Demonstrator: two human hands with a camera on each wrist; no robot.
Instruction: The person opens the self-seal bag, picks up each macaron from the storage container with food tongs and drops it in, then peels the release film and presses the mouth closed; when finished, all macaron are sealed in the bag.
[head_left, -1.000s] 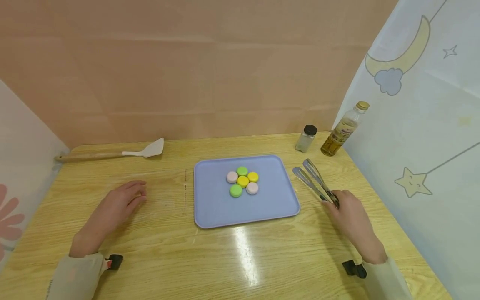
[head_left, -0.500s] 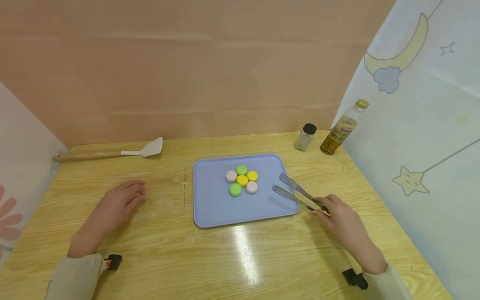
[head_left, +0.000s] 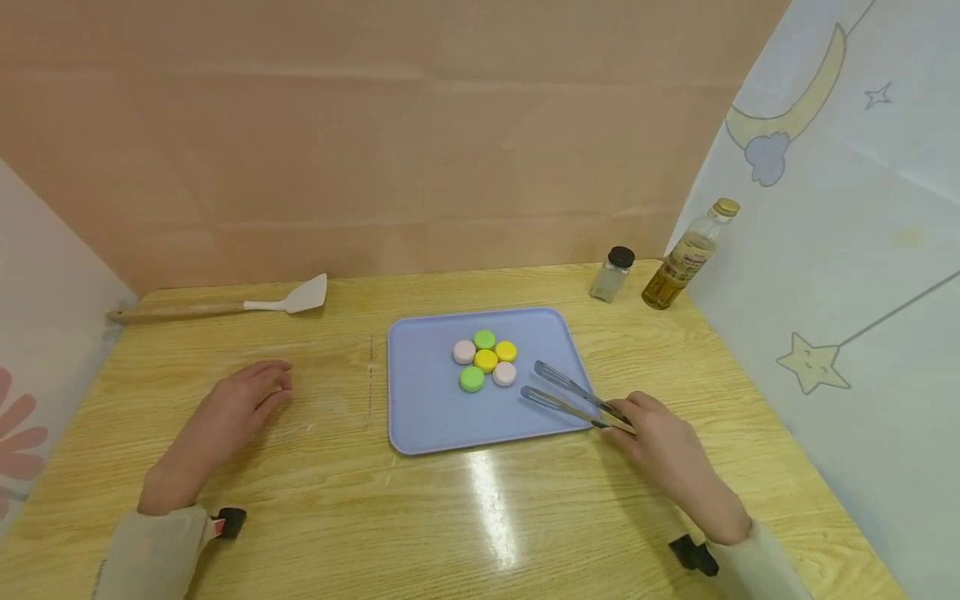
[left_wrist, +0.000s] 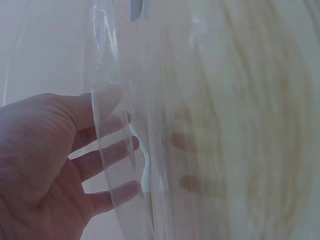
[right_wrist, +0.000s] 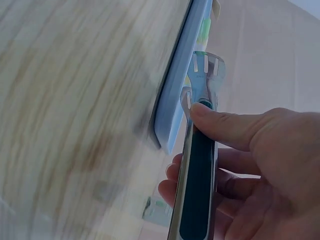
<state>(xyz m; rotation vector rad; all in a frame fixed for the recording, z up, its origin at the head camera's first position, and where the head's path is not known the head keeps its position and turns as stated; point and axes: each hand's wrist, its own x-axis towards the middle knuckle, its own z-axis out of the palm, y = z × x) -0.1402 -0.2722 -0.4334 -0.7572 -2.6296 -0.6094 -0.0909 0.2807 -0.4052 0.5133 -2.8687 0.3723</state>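
Spread tongs (head_left: 576, 388) are gripped in the right hand (head_left: 663, 446), seemingly so their tips (head_left: 546, 372) can be poised over the tray (head_left: 427, 408) near the macarons (head_left: 485, 361), and nothing is held by the relaxed left hand (head_left: 236, 408).

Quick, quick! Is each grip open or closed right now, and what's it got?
Left grip: open, fingers loose, holding nothing.
Right grip: closed on the metal tongs, whose tips are apart.
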